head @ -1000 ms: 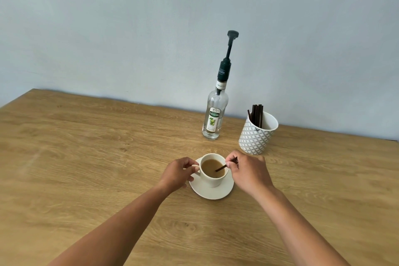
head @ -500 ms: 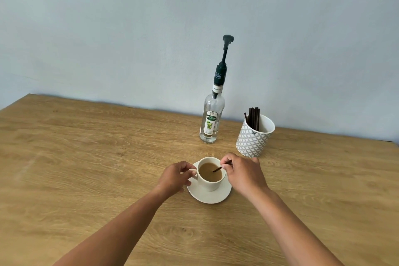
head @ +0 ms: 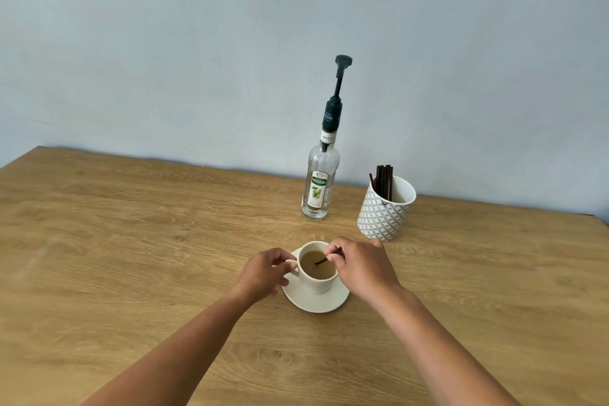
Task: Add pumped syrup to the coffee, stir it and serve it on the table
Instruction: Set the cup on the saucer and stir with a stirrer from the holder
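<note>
Two bare forearms reach in from the bottom edge over a wooden table point(head: 115, 241). Left hand point(head: 263, 272) sits at the left side of a white cup point(head: 316, 282), fingers curled together and pinched on the cup handle point(head: 291, 265). Right hand point(head: 362, 267) is at the cup's right rim, thumb and forefinger clamped on a thin dark stir stick point(head: 324, 260); the stick slants down left, its lower end dipped in the coffee point(head: 318, 269). Coffee is light brown and milky, filling most of the cup. Cup stands upright on a white saucer point(head: 318, 303), saucer flat on the table, roughly center and near the person. Farther back, just right of center, a patterned grey-white mug point(head: 382, 214) holds a bunch of dark stir sticks point(head: 384, 183), upright against its left inner side. Left of it, near but apart, a clear syrup bottle point(head: 319, 188) with a green label, upright, nearly empty, topped by a dark pump point(head: 339, 86) with the plunger raised. Behind everything, a plain pale blue wall point(head: 197, 43).
</note>
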Demonstrator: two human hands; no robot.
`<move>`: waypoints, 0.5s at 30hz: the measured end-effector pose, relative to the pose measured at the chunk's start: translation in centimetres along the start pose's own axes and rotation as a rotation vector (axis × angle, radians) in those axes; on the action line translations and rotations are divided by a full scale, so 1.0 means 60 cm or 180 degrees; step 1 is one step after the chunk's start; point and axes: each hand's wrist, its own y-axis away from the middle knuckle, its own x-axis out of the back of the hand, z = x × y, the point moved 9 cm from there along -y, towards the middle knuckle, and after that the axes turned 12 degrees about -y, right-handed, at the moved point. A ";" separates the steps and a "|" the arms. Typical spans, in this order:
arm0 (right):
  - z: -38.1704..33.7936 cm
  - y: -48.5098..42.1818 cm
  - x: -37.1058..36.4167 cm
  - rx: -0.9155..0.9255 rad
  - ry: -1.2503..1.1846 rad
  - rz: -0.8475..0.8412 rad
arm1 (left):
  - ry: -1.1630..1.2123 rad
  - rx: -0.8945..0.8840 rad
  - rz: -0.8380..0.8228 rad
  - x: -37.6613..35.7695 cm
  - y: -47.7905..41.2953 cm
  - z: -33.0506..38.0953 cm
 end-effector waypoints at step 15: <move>0.007 0.001 -0.005 -0.0012 -0.0057 -0.0047 | -0.0010 0.0002 -0.0014 -0.001 -0.003 -0.002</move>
